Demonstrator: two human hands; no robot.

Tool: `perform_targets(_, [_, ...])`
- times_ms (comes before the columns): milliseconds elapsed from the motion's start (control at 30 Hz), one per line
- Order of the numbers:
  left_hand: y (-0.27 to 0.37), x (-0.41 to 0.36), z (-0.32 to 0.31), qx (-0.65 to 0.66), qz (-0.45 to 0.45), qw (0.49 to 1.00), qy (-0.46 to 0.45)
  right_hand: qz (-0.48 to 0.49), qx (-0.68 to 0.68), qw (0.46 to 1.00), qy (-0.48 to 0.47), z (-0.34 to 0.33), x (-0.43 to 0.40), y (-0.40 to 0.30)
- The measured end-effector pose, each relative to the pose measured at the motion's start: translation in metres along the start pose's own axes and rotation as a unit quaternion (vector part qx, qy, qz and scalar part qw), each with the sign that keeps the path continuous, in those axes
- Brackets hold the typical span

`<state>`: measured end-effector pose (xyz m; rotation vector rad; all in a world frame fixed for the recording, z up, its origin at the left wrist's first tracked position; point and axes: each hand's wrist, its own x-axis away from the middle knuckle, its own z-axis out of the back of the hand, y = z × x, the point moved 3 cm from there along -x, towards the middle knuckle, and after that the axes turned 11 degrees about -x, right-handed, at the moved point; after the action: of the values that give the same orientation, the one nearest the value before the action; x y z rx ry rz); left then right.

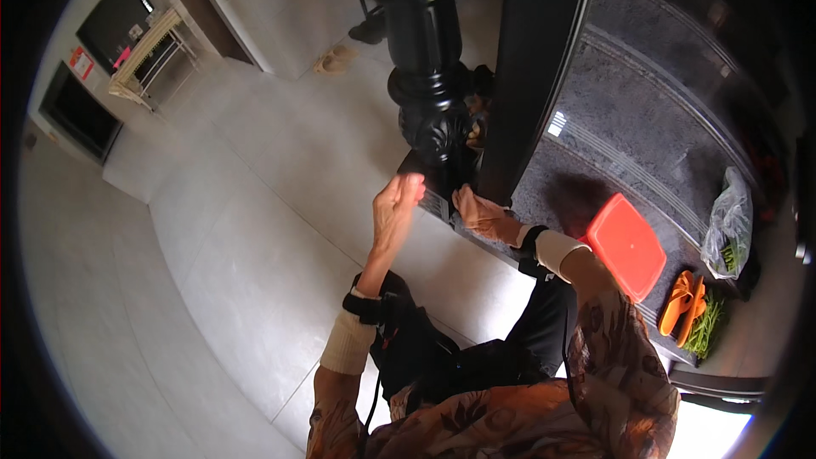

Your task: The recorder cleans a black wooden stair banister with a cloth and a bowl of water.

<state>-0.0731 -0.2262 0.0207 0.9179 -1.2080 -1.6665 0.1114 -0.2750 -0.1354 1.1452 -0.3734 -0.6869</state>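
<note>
My left hand is in front of the foot of a glossy black newel post, over the pale floor. Its fingers are curled in, slightly blurred, and nothing shows in them. To the right of it, my right hand is bent close to the lower end of a dark stair side panel. Its fingertips point toward the post's base, and I cannot tell whether they grip anything small. A gap separates the two hands. Both wrists wear black straps over cream cuffs.
Dark stone steps rise on the right. On them are a red plastic stool, orange slippers, green vegetable stalks and a clear plastic bag. Beige slippers lie on the tile floor. A table stands far left.
</note>
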Motion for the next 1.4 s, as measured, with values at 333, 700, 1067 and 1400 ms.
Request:
perform_targets(333, [0.036, -0.014, -0.03, 0.062, -0.037, 0.997, -0.041, 0.043, -0.181, 0.979, -0.078, 0.083, -0.007, 0.167])
perform_targets(700, [0.053, -0.023, -0.051, 0.047, -0.072, 0.995, -0.046, -0.233, -0.451, 0.765, 0.396, 0.147, -0.008, 0.374])
perform_targets(1067, [0.043, -0.019, -0.069, 0.051, -0.046, 0.993, -0.096, -0.365, -0.161, 0.713, 0.577, 0.162, -0.01, 0.454])
perform_targets(1400, [0.032, -0.019, -0.061, 0.031, -0.021, 0.992, -0.12, -0.478, -0.422, 0.591, 0.494, 0.107, 0.009, 0.323])
